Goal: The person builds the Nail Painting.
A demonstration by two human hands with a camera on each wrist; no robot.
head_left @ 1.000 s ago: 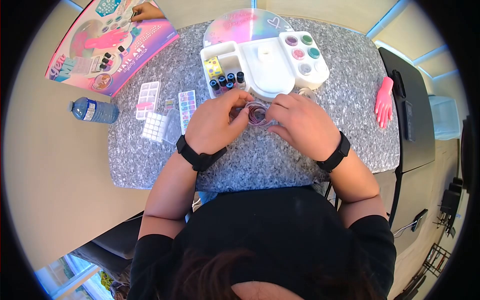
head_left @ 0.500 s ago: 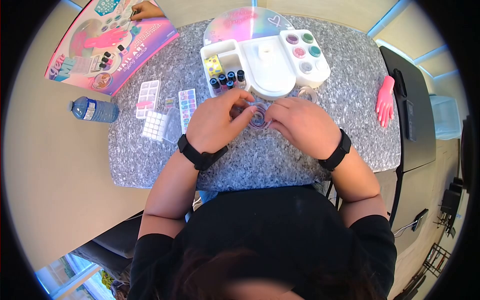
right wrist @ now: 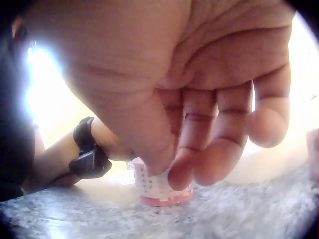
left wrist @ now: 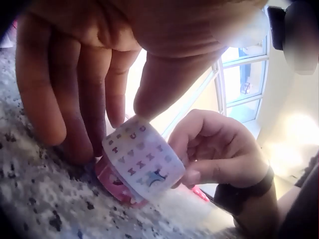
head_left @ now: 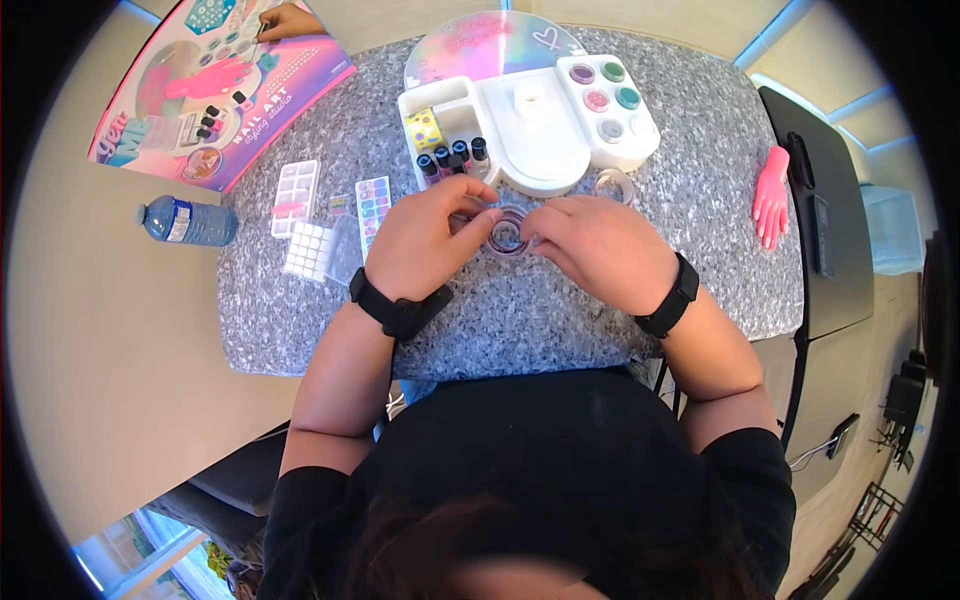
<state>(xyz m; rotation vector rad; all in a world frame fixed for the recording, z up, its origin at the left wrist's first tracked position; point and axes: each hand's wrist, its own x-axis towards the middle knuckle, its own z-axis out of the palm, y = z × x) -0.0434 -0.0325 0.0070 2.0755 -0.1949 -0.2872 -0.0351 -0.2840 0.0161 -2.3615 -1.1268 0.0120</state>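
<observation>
Between both hands, low over the speckled table, is a roll of patterned sticker tape (head_left: pixel 508 236). In the left wrist view the white sticker tape (left wrist: pixel 144 157) shows small printed shapes, and a pink band (left wrist: pixel 117 184) sits beneath it at the tabletop. My left hand (head_left: pixel 425 240) holds the roll, thumb tip at its upper rim and fingers along the far side. From the right, my right hand (head_left: pixel 605 245) pinches the edge of the tape between thumb and fingertips. Just beyond the right hand lies another pale tape roll (head_left: pixel 626 183).
A white tray (head_left: pixel 550 155) with nail polish bottles (head_left: pixel 460 152), a yellow tape roll (head_left: pixel 423 130) and glitter pots (head_left: pixel 597 100) stands ahead. Leftward are a compartment case (head_left: pixel 295 200), a sticker sheet (head_left: pixel 374 205), a water bottle (head_left: pixel 188 221) and a printed box (head_left: pixel 220 90). A pink plastic hand (head_left: pixel 771 200) lies right.
The sticker tape's loops, loose and spread between the hands earlier, now form a neater ring closer to the table. My right hand has shifted slightly down and left, uncovering the pale roll behind it.
</observation>
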